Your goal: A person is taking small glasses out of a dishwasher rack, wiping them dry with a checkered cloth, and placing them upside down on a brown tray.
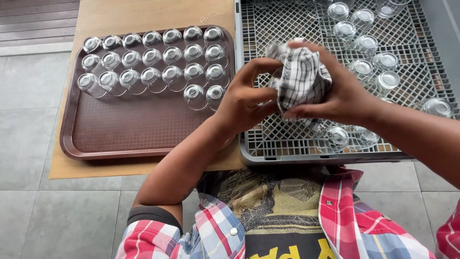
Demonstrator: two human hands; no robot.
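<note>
Here the checked cloth (302, 79) sits bunched over the grey rack (268, 144). My right hand (342, 96) curls round it, grip closed on the fabric; my left hand (244, 98) pinches its edge, wrist bent. A brown tray (124, 129) of upturned glasses (158, 57) lies beside.

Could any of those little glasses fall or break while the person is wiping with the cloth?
Maybe. Both hands, left hand and right hand, bunch the checked cloth above the grey rack, so whatever is wrapped inside could slip onto the glasses in the rack below. The glasses on the brown tray stand packed close together; a bump from the left arm could knock several over. The tray's near edge also sits close to the table's edge.
</note>
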